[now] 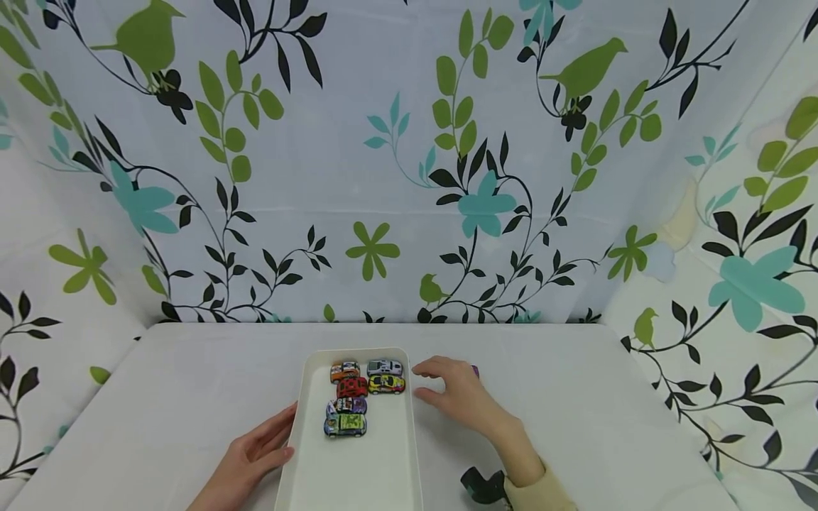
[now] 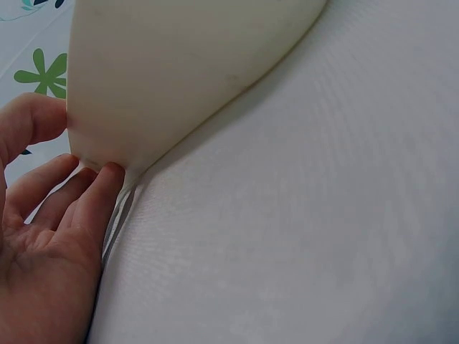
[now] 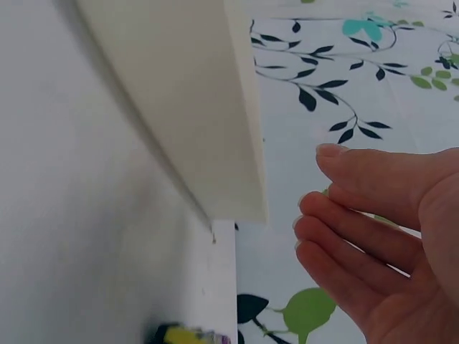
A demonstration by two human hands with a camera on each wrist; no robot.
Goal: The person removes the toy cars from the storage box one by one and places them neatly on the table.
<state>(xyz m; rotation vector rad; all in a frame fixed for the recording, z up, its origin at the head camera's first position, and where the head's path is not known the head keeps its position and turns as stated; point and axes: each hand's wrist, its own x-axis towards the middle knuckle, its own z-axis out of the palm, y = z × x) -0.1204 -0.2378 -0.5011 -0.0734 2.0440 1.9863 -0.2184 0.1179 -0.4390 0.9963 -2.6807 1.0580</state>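
Note:
A white tray (image 1: 383,461) lies on the table with several small toy cars in its far half. On the left are an orange car (image 1: 345,370), a red car (image 1: 352,387), a purple-and-white car (image 1: 348,405) and a green-topped car (image 1: 345,425). Beside them stand a whitish car (image 1: 385,367) and a yellow car (image 1: 387,384). My left hand (image 1: 252,454) touches the tray's outer left wall with thumb and fingertips, as the left wrist view shows too. Near the right wall, apart from it, my right hand (image 1: 466,397) has loosely bent fingers and holds nothing.
A small purple thing (image 1: 475,370) is mostly hidden behind the right hand. In the right wrist view a yellow-and-black object (image 3: 188,335) shows blurred at the bottom edge. A black device (image 1: 482,486) sits at the right wrist. Patterned cloth (image 1: 307,177) rises behind the white table (image 1: 543,397).

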